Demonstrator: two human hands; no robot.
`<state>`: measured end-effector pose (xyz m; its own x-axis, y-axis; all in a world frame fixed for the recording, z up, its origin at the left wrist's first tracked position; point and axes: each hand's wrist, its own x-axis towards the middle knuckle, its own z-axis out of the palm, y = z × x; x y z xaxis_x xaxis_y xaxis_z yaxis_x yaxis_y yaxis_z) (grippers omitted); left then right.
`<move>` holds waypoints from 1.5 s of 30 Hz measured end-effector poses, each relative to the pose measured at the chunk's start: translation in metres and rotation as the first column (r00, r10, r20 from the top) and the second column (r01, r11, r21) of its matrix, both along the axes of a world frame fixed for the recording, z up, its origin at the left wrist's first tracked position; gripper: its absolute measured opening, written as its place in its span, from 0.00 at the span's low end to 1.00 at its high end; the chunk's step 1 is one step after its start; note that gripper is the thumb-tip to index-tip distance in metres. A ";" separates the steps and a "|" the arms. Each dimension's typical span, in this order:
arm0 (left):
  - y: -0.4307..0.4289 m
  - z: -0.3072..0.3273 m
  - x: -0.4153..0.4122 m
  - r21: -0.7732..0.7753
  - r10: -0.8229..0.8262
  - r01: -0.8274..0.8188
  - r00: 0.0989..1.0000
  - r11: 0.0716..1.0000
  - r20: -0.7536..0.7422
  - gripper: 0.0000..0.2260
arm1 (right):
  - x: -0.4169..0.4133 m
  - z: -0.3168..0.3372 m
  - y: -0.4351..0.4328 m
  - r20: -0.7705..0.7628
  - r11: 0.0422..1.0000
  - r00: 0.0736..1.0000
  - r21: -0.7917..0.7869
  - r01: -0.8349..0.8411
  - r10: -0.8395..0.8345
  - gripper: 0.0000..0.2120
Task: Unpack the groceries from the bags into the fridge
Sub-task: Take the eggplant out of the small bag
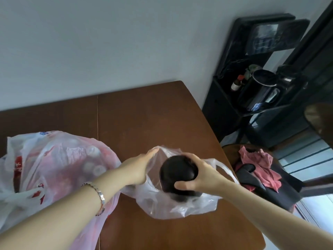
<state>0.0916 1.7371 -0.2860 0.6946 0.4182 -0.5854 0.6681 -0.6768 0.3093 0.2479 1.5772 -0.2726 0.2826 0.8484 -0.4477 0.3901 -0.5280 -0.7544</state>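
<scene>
A small clear plastic bag (173,204) lies open on the brown table (144,114). My right hand (200,175) grips a round dark purple-black vegetable (177,171), held just above the bag's mouth. My left hand (142,166) holds the bag's left rim with its fingers stretched along the plastic. To the left sits a larger white and red plastic bag (54,165), with several round pale items showing through it. No fridge is in view.
A black shelf unit (252,91) with a kettle and small bottles stands against the wall at the right. A chair (266,177) piled with pink and dark clothes sits beside the table's right edge. A bracelet is on my left wrist.
</scene>
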 end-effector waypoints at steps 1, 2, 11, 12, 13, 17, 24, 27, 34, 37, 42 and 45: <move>0.001 -0.004 -0.004 -0.002 -0.017 0.017 0.999 1.000 -0.051 0.42 | 0.003 0.010 -0.002 -0.143 0.998 0.989 0.049 0.036 -0.028 0.39; 0.000 -0.007 -0.009 0.013 -0.013 0.014 0.997 1.000 -0.076 0.40 | 0.006 0.019 -0.005 -0.300 0.994 0.953 0.083 0.074 -0.046 0.38; 0.022 0.039 0.019 -0.008 0.502 -0.597 0.667 0.802 0.550 0.39 | 0.016 0.048 -0.024 -0.665 0.936 0.727 0.118 0.330 -0.172 0.36; 0.018 0.042 0.022 0.008 0.460 -0.548 0.709 0.836 0.534 0.37 | 0.015 0.049 -0.024 -0.638 0.927 0.741 0.112 0.359 -0.210 0.33; 0.015 0.042 0.025 0.057 0.417 -0.504 0.769 0.862 0.485 0.36 | 0.012 0.048 -0.024 -0.594 0.922 0.766 0.100 0.373 -0.246 0.33; 0.024 0.032 0.032 0.353 0.243 -0.320 0.939 0.879 0.245 0.31 | 0.002 0.040 -0.032 -0.372 0.913 0.858 0.064 0.403 -0.353 0.41; -0.011 0.051 0.053 0.486 0.010 0.039 0.995 0.873 -0.098 0.16 | -0.032 0.027 -0.067 -0.258 0.782 0.764 0.050 0.622 -0.591 0.37; -0.049 0.071 0.069 0.413 -0.212 0.113 0.956 0.904 0.203 0.14 | -0.049 0.026 -0.089 -0.221 0.719 0.708 0.042 0.693 -0.670 0.35; -0.195 0.097 0.105 0.179 -0.496 0.463 0.810 0.868 0.312 0.07 | -0.089 0.056 -0.230 -0.041 0.473 0.480 0.118 0.873 -0.876 0.45; -0.284 0.109 0.117 0.201 -0.663 0.635 0.684 0.746 0.304 0.07 | -0.109 0.081 -0.318 0.050 0.313 0.309 0.154 0.937 -0.950 0.48; -0.467 0.129 0.112 0.242 -0.837 0.817 0.441 0.524 0.323 0.08 | -0.161 0.111 -0.480 0.315 0.081 0.014 0.199 0.977 -0.949 0.45; -0.592 0.142 0.092 0.296 -0.900 0.878 0.272 0.377 0.341 0.12 | -0.205 0.129 -0.587 0.419 -0.038 -0.115 0.187 0.982 -0.901 0.46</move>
